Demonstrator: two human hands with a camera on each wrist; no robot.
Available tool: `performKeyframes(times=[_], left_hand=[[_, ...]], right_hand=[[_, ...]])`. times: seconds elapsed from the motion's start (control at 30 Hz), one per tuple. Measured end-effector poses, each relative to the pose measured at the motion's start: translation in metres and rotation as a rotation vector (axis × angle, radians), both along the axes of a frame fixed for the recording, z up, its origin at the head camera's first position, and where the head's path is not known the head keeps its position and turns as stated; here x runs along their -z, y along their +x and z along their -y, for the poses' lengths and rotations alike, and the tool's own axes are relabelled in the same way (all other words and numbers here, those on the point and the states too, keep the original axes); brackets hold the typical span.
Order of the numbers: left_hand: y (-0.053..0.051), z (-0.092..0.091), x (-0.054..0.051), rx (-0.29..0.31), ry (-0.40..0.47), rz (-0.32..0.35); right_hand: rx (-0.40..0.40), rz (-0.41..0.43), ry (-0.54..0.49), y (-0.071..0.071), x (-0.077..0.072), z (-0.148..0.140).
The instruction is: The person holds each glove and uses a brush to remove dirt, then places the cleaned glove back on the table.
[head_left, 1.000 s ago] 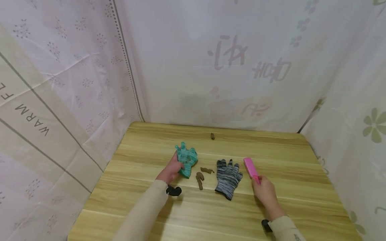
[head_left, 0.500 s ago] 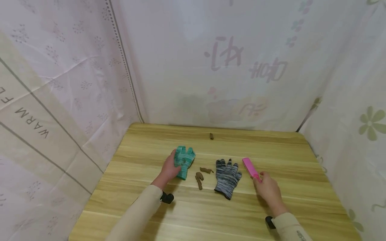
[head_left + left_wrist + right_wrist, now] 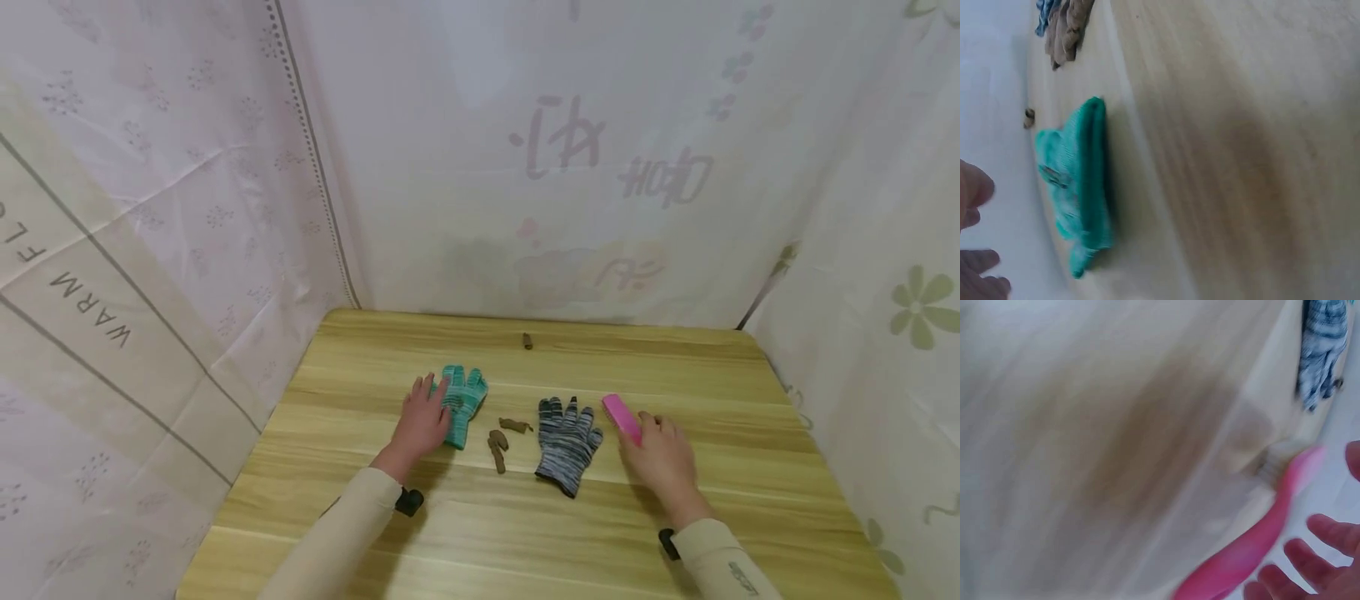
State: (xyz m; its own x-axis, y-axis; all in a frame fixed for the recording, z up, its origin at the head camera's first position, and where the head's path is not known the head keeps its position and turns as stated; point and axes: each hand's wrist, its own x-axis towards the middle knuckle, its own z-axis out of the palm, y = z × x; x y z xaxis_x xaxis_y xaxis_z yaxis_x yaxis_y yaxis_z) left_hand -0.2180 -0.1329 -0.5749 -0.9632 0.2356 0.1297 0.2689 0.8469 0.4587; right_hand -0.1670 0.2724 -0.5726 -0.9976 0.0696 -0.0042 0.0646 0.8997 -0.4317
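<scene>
A green knitted glove (image 3: 465, 406) lies on the table, with a dark smudge on its face. Over its left edge is my left hand (image 3: 422, 421), fingers spread; the left wrist view shows a gap between those fingers and the glove (image 3: 1079, 181). A pink brush (image 3: 621, 418) rests bristles down farther right. Beside and above its handle is my right hand (image 3: 663, 458), whose parted fingers stand clear of the brush (image 3: 1241, 550) in the right wrist view. Between the hands a grey-and-black striped glove (image 3: 567, 446) lies flat, fingers pointing away.
Brown, crumpled strips (image 3: 498, 450) lie between the two gloves. A small brown roll (image 3: 528, 341) sits near the far edge of the wooden table (image 3: 480, 533). Patterned cloth hangings (image 3: 450, 167) enclose the table at the back and both sides.
The green glove has come down onto the table and my left hand has let it go. My right hand has released the brush handle, and its fingers have opened.
</scene>
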Motion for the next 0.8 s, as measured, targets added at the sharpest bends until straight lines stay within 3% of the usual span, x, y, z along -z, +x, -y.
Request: performKeyframes(times=[0.13,0.27,0.47,0.63,0.8], left_hand=[[0.001,-0.012,-0.009,0.087,-0.198,-0.083],[0.005,-0.025,-0.017,0.143,-0.326,-0.087],[0.009,-0.040,-0.015,0.201,-0.402,-0.107],[0.012,-0.048,-0.009,0.238,-0.474,-0.143],[0.015,-0.052,-0.001,0.259,-0.490,-0.176]], right_hand=[[-0.103,-0.103,0.071,-0.004,-0.011,0.023],[-0.224,-0.113,0.105,-0.005,-0.022,0.051],[-0.329,-0.097,0.201,-0.005,-0.023,0.080],[-0.341,-0.070,0.267,-0.003,-0.012,0.088],[-0.325,-0.092,0.276,-0.003,-0.006,0.089]])
